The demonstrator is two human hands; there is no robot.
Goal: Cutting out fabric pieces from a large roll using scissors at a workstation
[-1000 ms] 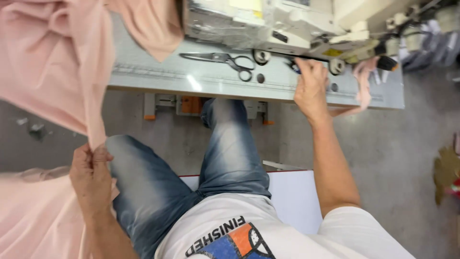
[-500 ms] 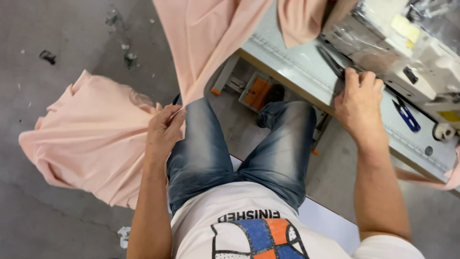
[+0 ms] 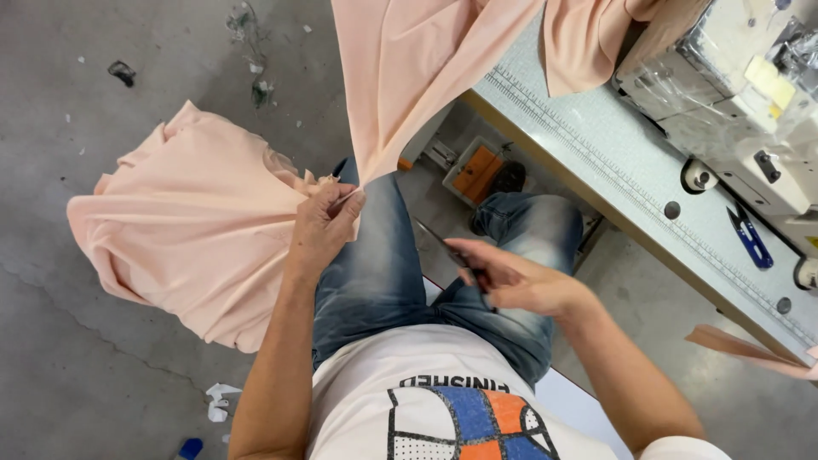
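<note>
Left hand [image 3: 322, 228] is pinched shut on the pink fabric [image 3: 409, 77], thumb and fingers nipping an edge right over my left knee. From that pinch the cloth runs up and away to the counter [image 3: 596, 153]; more of it spills out to the hand's left and pools on the concrete floor [image 3: 102, 358]. Right hand [image 3: 520, 281] is closed round the scissors [image 3: 443, 247], dark blades pointing toward the left hand, tips just short of it.

Fabric looks thin, soft knit, v. light, drapes and folds w/ no stiffness, so I'd judge it slides and stretches easily; best held at the edge, taut, near the pinch. Scissors: hard metal, slim, rigid.

Beyond the right hand: speckled grey counter w/ a ruler strip, pale sewing machine [image 3: 733, 77], small blue snips [image 3: 750, 238].
</note>
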